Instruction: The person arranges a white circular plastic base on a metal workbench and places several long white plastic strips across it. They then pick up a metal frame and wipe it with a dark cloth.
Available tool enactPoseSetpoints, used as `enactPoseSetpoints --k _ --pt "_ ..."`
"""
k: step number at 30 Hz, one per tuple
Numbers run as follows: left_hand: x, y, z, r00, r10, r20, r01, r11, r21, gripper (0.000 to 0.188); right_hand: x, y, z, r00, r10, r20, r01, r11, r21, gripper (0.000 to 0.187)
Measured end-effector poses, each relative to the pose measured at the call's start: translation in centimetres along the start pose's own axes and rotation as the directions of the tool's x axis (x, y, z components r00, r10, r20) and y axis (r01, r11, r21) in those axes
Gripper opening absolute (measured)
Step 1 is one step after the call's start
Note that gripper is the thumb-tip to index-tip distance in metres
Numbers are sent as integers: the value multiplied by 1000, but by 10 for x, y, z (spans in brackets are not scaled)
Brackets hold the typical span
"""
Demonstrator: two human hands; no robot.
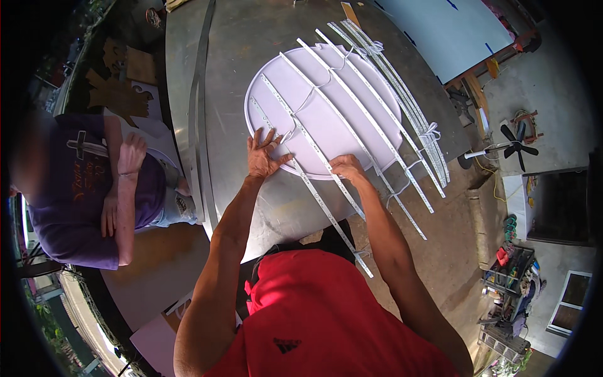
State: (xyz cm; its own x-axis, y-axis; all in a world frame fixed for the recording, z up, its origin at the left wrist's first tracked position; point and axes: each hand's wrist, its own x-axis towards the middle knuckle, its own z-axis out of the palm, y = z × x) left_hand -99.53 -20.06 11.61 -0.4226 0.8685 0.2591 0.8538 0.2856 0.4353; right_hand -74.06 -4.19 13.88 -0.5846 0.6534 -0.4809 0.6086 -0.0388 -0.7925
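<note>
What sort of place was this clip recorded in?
Probably a small workshop, though I can't tell which trade. A large metal-topped table serves as the work surface, slim white strips with thin wires lie across a round pale panel, and a cluttered rack stands nearby.

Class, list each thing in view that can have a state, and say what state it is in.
Left hand: spread, fingertips on the leftmost LED strip.
Right hand: fingers bent, touching the second LED strip.
Round white panel: lying flat, crossed by strips.
Leftmost LED strip: near end overhanging the metal table.
Bunched LED strips: close together at right.
Fan: blades sharp; no turning visible.
</note>
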Motion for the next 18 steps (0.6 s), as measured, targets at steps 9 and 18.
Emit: enactPoseSetpoints --k 9,18 --pt "0 1 0 999 25 -29 -25 1000 -14 76 0 0 0 1000 17 -16 -17 999 -47 28" --pt "0 0 0 999 29 -30 -29 1000 -5 74 0 1 0 1000 19 -11 -19 998 -60 28"
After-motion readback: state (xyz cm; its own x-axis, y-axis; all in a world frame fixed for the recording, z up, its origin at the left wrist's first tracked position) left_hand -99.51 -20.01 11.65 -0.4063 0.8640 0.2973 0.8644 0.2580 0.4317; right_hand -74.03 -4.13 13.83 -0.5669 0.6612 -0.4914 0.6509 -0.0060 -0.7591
